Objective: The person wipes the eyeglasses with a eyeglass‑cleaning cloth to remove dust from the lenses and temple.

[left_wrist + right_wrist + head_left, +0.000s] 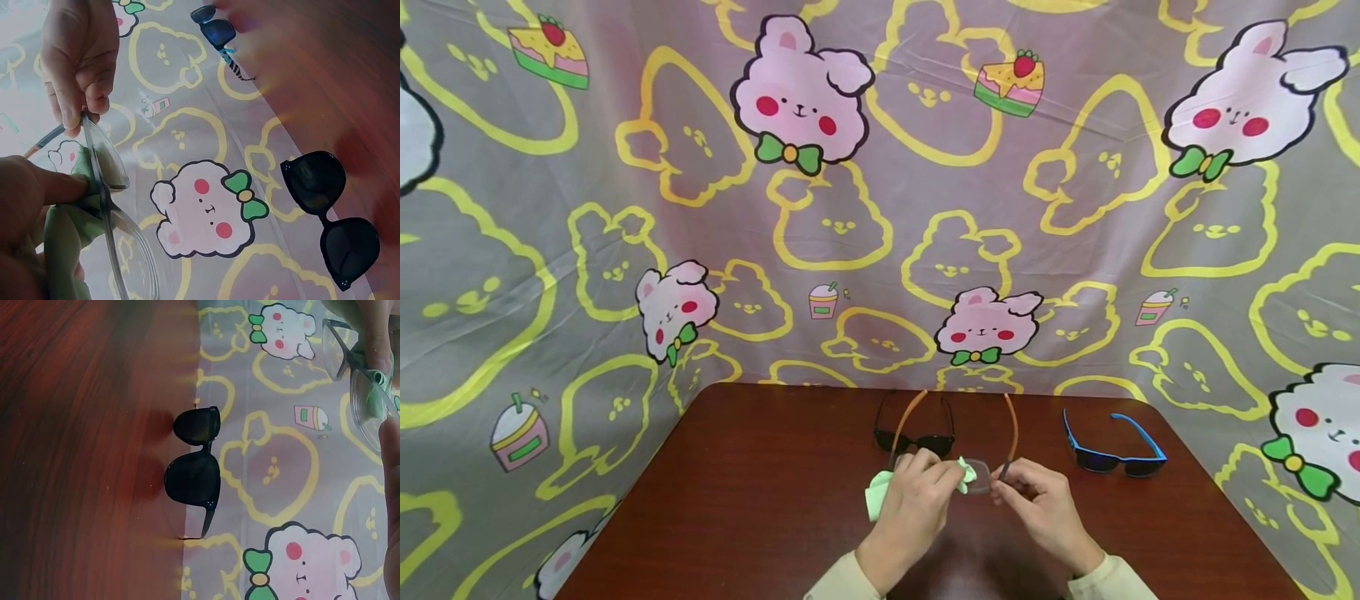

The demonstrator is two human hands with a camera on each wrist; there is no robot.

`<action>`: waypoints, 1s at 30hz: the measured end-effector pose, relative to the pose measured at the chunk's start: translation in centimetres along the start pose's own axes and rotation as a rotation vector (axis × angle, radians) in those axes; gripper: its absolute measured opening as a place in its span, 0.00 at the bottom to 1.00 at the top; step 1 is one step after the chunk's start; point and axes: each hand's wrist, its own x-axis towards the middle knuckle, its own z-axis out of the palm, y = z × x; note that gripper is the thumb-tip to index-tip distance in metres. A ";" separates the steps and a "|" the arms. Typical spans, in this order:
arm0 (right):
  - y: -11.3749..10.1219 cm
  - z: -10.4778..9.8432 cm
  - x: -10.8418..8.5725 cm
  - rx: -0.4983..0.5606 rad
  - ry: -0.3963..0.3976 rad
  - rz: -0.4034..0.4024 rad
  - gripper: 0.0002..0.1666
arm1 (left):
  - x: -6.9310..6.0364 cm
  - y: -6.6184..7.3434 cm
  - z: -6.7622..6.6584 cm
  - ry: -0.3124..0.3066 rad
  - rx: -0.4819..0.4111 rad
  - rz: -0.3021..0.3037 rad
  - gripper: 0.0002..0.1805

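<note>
My left hand (913, 500) holds a light green cloth (877, 493) and pinches it against a lens of clear-framed eyeglasses (977, 488). In the left wrist view the cloth (65, 234) wraps the lens close to the nose bridge. The fingers of my right hand (1045, 506) pinch the same eyeglasses at the outer corner of the frame, by the hinge. Both brown temples (1013, 429) are unfolded and point away from me. The other lens is largely hidden behind my left hand in the head view, but shows in the left wrist view.
Black sunglasses (934, 444) stand on the dark red-brown table (760, 483) just beyond my hands. Blue-framed sunglasses (1120, 461) lie to the right with temples unfolded. A patterned cartoon curtain (895, 208) encloses the table at the back and sides.
</note>
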 end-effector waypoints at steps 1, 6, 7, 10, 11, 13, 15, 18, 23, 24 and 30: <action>0.0 0.0 0.0 0.000 0.001 -0.001 0.18 | 0.0 0.0 0.0 0.000 -0.001 0.002 0.10; 0.1 0.0 -0.1 0.002 0.005 -0.006 0.18 | 0.1 0.1 0.1 -0.001 -0.009 0.012 0.10; 0.1 -0.1 -0.1 0.007 0.005 -0.008 0.18 | 0.1 0.1 0.1 -0.001 -0.008 0.013 0.10; 0.1 -0.1 0.0 0.020 0.007 -0.008 0.18 | 0.1 0.1 0.2 -0.003 -0.004 0.019 0.11; 0.1 -0.1 0.0 0.022 0.008 -0.007 0.18 | 0.2 0.1 0.3 -0.005 -0.003 0.020 0.12; 0.1 -0.1 0.0 0.026 0.007 -0.008 0.18 | 0.2 0.2 0.3 -0.014 -0.008 0.017 0.12; 0.1 -0.1 0.0 0.025 0.007 -0.007 0.17 | 0.2 0.2 0.3 -0.029 -0.020 0.008 0.12; 0.1 -0.1 -0.1 0.024 0.006 -0.007 0.17 | 0.2 0.3 0.2 -0.053 -0.045 -0.005 0.13; 0.1 -0.1 0.0 0.025 0.009 0.004 0.13 | 0.2 0.2 0.3 -0.033 -0.053 0.019 0.15; 0.1 -0.1 0.0 0.025 0.010 0.008 0.12 | 0.2 0.2 0.3 -0.027 -0.054 0.026 0.15; 0.0 0.0 0.0 0.001 0.007 0.015 0.11 | 0.2 0.2 0.3 -0.002 -0.052 0.102 0.10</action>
